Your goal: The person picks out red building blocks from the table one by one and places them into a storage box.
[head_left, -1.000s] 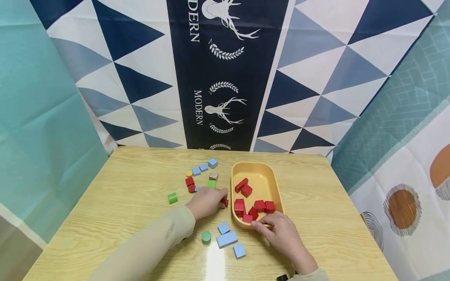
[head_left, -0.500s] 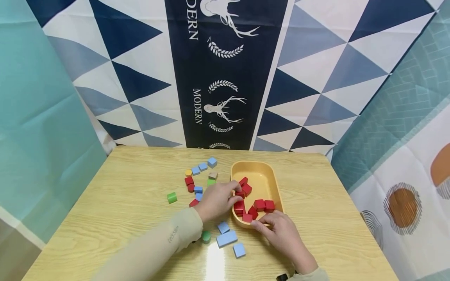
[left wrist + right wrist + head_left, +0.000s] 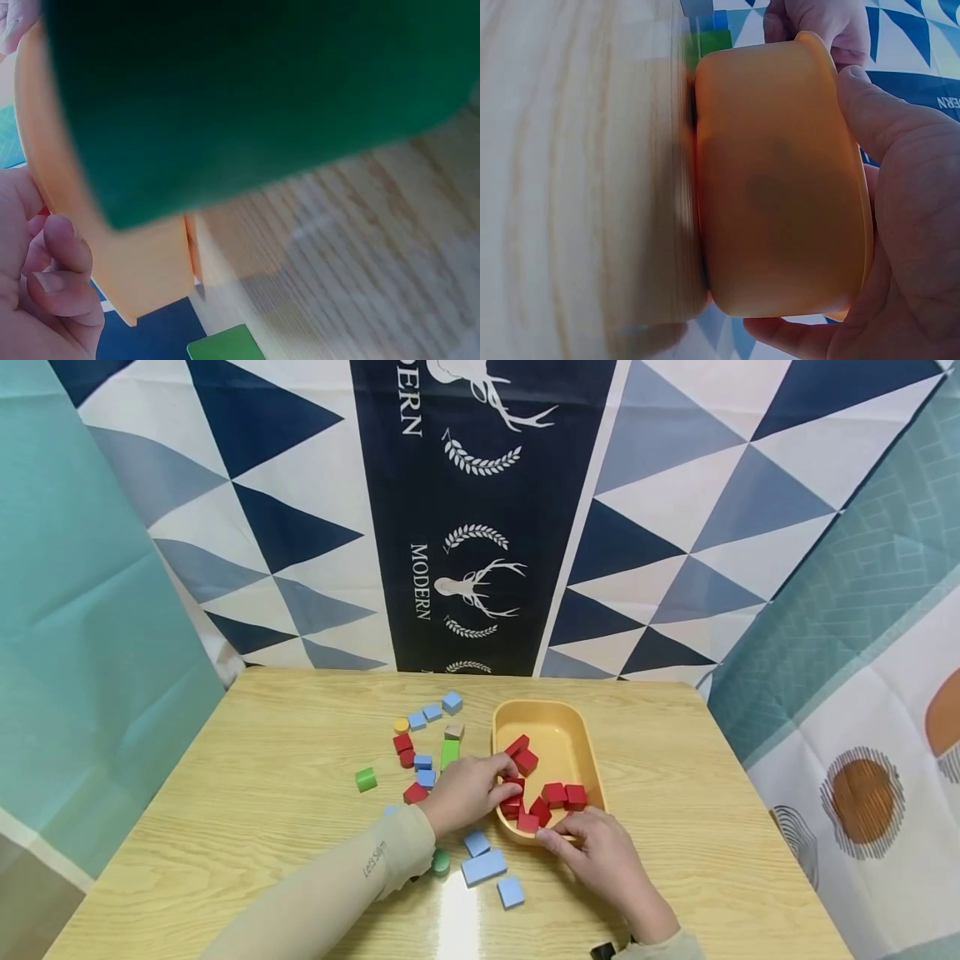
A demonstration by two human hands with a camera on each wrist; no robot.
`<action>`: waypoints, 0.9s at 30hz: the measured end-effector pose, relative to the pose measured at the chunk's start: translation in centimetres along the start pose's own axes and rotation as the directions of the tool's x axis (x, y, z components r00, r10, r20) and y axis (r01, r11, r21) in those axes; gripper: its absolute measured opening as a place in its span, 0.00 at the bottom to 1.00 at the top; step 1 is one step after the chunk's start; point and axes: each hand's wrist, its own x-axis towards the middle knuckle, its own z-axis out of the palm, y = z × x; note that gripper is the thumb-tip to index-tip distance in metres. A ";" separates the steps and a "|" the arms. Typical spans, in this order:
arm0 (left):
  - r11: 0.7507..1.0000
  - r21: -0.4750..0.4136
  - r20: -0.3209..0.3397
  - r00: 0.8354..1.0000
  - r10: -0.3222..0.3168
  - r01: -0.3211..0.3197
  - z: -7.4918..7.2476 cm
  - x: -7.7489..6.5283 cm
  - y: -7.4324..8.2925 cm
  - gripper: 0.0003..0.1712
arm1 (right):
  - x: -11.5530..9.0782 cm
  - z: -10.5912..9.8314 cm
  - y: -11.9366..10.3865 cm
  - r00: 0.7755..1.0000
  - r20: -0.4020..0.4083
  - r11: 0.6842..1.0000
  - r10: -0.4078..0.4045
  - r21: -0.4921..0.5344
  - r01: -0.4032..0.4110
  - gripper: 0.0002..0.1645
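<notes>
My left hand [image 3: 468, 787] reaches over the left rim of a yellow plastic tray [image 3: 558, 747]. Between its thumb and fingers is a red block [image 3: 516, 783], low inside the tray and partly covered by the fingertips. In the left wrist view the fingers [image 3: 64, 289] curl beside the tray wall, with only a sliver of red showing. My right hand [image 3: 600, 852] grips the tray's near right corner, its thumb [image 3: 870, 97] along the rim in the right wrist view. Several more red blocks [image 3: 553, 795] lie in the tray.
Left of the tray lie blue blocks [image 3: 452, 702], red blocks [image 3: 402, 742], green blocks [image 3: 366, 779], a yellow disc [image 3: 401, 725] and a tan block [image 3: 454, 732]. Nearer are blue blocks [image 3: 484, 867] and a green cylinder [image 3: 441, 862]. A patterned cloth [image 3: 465, 527] hangs behind the table.
My left hand has carried the red block from the table rightwards over the rim, then lowered it slightly inside the tray. My right hand stays on the tray's corner.
</notes>
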 end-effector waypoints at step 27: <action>0.981 -0.148 0.018 0.992 -0.127 0.128 -0.1 0.0 0.0 0.12 | -0.1 -0.2 -0.1 1.000 -0.003 1.000 0.000 0.010 0.000 0.12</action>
